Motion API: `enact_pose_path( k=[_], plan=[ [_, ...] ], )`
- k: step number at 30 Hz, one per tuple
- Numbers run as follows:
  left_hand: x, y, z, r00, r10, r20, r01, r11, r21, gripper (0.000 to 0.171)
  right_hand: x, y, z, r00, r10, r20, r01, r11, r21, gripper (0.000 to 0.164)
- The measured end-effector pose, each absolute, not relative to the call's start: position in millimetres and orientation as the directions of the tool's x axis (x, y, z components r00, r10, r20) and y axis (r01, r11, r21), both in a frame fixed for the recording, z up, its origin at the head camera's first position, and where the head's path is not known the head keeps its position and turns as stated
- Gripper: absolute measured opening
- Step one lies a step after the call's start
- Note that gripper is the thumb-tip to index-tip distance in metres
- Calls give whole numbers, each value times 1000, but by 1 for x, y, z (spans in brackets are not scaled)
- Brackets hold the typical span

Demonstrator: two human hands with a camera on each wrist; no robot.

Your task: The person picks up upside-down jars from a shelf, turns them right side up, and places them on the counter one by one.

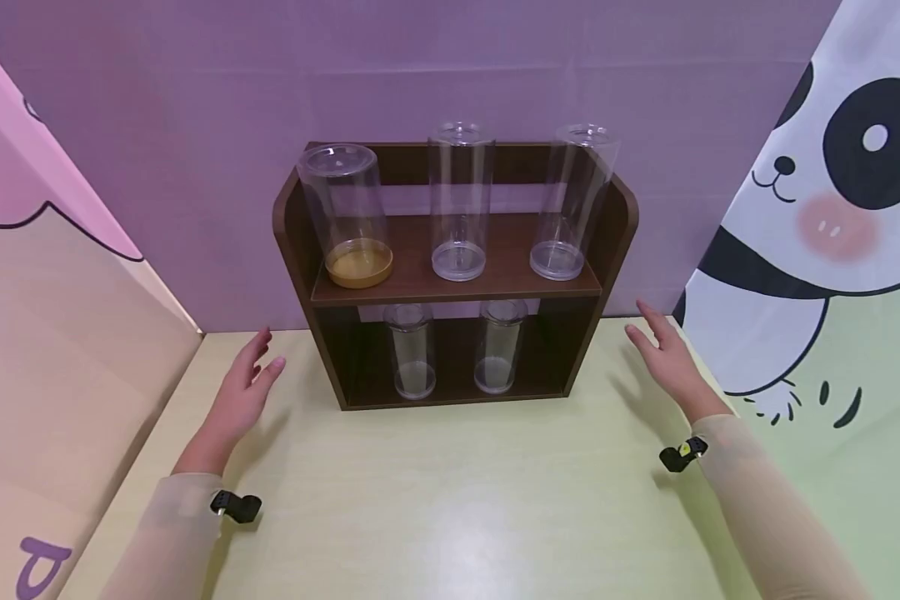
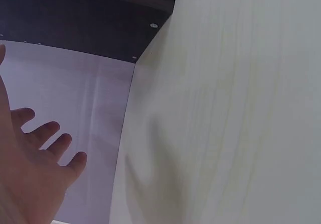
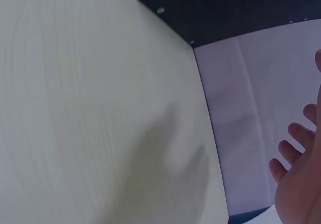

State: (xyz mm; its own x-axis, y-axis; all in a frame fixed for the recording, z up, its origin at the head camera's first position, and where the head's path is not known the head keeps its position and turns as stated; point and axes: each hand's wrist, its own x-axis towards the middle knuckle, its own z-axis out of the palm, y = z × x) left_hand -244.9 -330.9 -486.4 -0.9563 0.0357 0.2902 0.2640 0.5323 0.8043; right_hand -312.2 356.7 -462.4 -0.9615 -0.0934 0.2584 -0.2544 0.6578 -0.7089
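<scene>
My left hand (image 1: pixel 242 395) hovers over the table to the left of a dark brown two-tier shelf (image 1: pixel 457 293), fingers loosely extended and holding nothing. On the other side, my right hand (image 1: pixel 671 363) is raised with thumb and fingers apart, also holding nothing. Three clear cylindrical jars stand on the upper tier: a wide jar with a tan base (image 1: pixel 360 265), a tall jar (image 1: pixel 459 200) in the middle, and another jar (image 1: pixel 570 208) at the right. Below them, a small clear jar (image 1: pixel 412 350) and a second small jar (image 1: pixel 499 348) stand on the lower tier.
The pale wooden table (image 1: pixel 450 492) spreads in front of the shelf. A purple backdrop (image 1: pixel 195 167) rises behind it. A pink panel (image 1: pixel 52 350) borders the left, and a panda-print panel (image 1: pixel 832 250) borders the right. Each sleeve bears a small black wrist camera (image 1: pixel 236 507).
</scene>
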Motion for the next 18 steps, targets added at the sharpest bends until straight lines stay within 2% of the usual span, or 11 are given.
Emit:
enact_pose_path(
  k=[12, 18],
  plan=[
    [-237, -319, -489, -977, 41, 210, 213, 232, 949, 66, -301, 341, -461, -989, -101, 112, -146, 454, -879, 67],
    [-236, -315, -490, -965, 50, 256, 260, 145, 954, 61, -299, 331, -457, -972, -131, 196, -233, 393, -890, 62]
  ],
)
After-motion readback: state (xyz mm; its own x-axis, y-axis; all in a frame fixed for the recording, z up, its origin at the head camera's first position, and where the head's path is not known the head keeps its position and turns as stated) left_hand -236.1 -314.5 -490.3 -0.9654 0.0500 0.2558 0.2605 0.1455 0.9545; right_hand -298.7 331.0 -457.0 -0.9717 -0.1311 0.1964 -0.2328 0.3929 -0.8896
